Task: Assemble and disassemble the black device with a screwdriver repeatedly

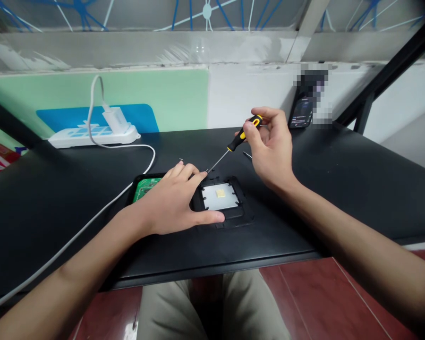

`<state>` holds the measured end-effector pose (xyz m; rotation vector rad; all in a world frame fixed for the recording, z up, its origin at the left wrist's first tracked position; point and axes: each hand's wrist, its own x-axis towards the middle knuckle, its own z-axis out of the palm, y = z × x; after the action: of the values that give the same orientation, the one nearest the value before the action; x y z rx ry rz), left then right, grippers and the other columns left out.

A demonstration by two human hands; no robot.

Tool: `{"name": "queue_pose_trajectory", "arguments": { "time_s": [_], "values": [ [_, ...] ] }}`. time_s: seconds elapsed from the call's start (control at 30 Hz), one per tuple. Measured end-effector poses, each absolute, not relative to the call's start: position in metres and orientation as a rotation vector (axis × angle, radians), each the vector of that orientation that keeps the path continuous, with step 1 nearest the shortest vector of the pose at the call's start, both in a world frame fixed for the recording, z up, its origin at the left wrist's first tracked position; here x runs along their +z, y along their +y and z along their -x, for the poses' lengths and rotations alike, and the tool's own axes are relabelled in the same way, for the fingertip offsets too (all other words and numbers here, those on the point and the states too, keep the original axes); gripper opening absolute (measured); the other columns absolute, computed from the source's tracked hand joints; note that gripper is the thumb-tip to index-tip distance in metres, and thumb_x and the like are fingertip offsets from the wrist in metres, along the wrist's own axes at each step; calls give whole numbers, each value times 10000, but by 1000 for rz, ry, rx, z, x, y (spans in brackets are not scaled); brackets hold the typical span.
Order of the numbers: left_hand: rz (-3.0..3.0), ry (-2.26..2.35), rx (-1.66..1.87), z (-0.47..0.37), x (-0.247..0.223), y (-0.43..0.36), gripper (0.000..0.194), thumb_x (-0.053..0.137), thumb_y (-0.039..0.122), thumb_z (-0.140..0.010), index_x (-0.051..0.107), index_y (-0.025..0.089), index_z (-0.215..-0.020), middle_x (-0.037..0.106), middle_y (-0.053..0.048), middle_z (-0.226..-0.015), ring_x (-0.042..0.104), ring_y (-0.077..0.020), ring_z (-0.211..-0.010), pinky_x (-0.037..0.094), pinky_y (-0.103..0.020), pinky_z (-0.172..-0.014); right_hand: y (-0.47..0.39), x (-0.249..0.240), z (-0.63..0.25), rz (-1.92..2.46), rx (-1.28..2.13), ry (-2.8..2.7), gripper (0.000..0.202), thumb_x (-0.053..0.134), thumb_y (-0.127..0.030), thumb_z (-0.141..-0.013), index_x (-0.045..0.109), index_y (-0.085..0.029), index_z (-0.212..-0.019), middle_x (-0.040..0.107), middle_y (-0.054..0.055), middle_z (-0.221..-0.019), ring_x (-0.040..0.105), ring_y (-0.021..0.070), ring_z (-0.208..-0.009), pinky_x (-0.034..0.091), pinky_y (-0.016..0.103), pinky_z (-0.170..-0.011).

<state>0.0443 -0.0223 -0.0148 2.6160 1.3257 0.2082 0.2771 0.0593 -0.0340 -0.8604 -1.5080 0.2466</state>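
In right hand (271, 146): yellow-black screwdriver (246, 132), gripped, tip down beside left hand (175, 198) | under left hand, spread, unclenched: black casing (241, 208) | left of that hand: green board (146, 187)

The only view looks from the head of the person, forward and steeply downward over the black desk (354, 203). It is quite near to the left hand (173, 200) and right hand (272, 146), and reaches widely, from the trousers (166, 311) below to the patterned glass (269, 14) above.
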Motion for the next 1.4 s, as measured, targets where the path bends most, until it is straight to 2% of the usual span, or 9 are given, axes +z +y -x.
{"name": "queue_pose_trajectory", "arguments": {
  "time_s": [0.17,0.33,0.5,0.6,0.73,0.87,1.03,1.13,1.4],
  "values": [
    [-2645,1319,188,-44,-14,-23,977,495,828,-842,444,109,-1501,498,-191,-1416,386,-448,-1375,279,-608,-1181,68,-39,-278,758,191,-1503,370,626,-558,-908,585,-298,-1169,658,-9,-957,701,137,-758,635,388,-798],
    [-2673,1295,206,-45,-13,-22,967,518,814,-843,462,93,-1485,528,-190,-1358,427,-427,-1336,296,-605,-1175,66,-36,-279,724,203,-1485,333,640,-516,-914,596,-310,-1173,661,2,-1018,717,174,-903,625,413,-850],
    [-2679,1293,180,-45,-12,-23,1003,525,822,-840,431,73,-1501,516,-194,-1396,403,-425,-1380,230,-589,-1215,56,-22,-277,700,190,-1404,275,682,-459,-902,622,-297,-1116,655,27,-1062,672,137,-804,623,343,-776],
    [-2681,1287,179,-44,-10,-25,1012,566,824,-814,448,73,-1482,507,-198,-1423,393,-427,-1403,207,-584,-1230,48,-15,-273,628,240,-1387,299,711,-449,-882,620,-283,-1113,651,45,-1097,666,158,-880,632,354,-791],
    [-2722,1217,235,-42,-8,-27,979,628,821,-772,518,72,-1391,554,-198,-1358,476,-390,-1350,181,-575,-1251,35,-12,-265,598,277,-1418,295,696,-426,-899,612,-286,-1144,650,41,-1122,658,158,-916,633,357,-793],
    [-2741,1161,279,-42,-7,-29,934,665,829,-726,553,122,-1325,596,-166,-1284,532,-384,-1290,173,-601,-1251,24,-7,-256,623,259,-1445,300,677,-464,-903,608,-315,-1154,641,20,-1155,664,168,-982,631,336,-773],
    [-2766,1145,252,-47,-8,-30,931,693,791,-732,547,93,-1331,562,-191,-1324,497,-395,-1330,147,-571,-1265,22,-2,-242,557,137,-1477,256,686,-455,-901,633,-328,-1117,641,-10,-1170,663,151,-993,606,296,-776],
    [-2780,1155,247,-50,-9,-30,926,668,803,-740,544,99,-1328,565,-193,-1317,486,-404,-1337,156,-584,-1256,23,-6,-232,586,125,-1531,253,643,-450,-933,609,-349,-1162,621,-8,-1183,663,158,-1013,612,323,-838],
    [-2785,1155,263,-51,-11,-30,934,671,796,-741,548,85,-1334,574,-197,-1283,498,-420,-1306,213,-584,-1236,17,-11,-219,682,176,-1612,369,567,-583,-938,561,-376,-1243,593,31,-1203,661,220,-1108,631,409,-906]
  ]
}}
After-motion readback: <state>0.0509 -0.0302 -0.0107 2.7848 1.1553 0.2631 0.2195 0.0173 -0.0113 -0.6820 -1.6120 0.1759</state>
